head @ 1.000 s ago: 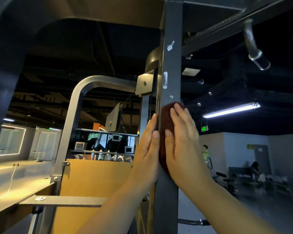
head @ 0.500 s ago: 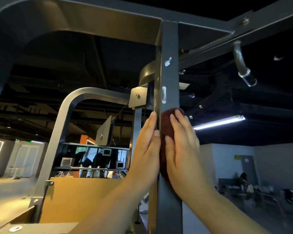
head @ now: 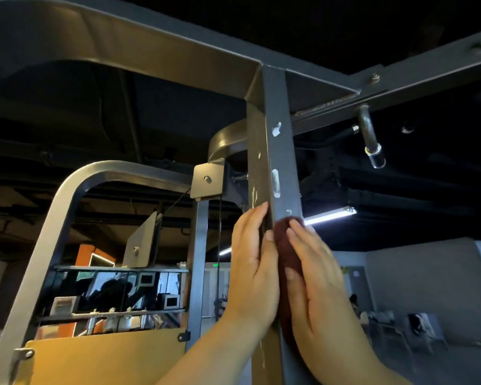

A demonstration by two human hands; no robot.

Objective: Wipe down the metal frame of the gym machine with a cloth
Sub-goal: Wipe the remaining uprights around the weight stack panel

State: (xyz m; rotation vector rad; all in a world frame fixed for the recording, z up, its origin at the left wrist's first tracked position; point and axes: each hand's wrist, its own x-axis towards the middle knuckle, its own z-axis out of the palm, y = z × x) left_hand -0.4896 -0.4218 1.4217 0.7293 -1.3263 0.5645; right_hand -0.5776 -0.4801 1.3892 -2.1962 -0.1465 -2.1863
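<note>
Cloth (head: 285,245) and hands sat almost where they had been a second earlier on the upright post (head: 278,107). The top of the dark red wad was again just below the smallest of the paint chips (head: 275,183). What had changed was the view, which had tipped upward, so the post's welded joint with the top beam (head: 150,48) now showed above the hands. I judged that the wiping stroke had paused or was barely creeping up. The whole stretch of post from the chips to the joint looked not yet covered.

The right hand (head: 317,279) lay flat with straight fingers, pressing the cloth against the right-hand face of the post. The left hand (head: 250,268) lay flat and released against the post's left-hand face, thumb along the front edge, grasping nothing that I could see.

Most of the cloth was buried under the right palm, so its size and fold could not be told. Whether it wrapped round to the left hand was also unclear. The post's rear face was hidden, its lower length was cut off below the wrists, and the dim light made any dirt on the metal impossible to judge.
</note>
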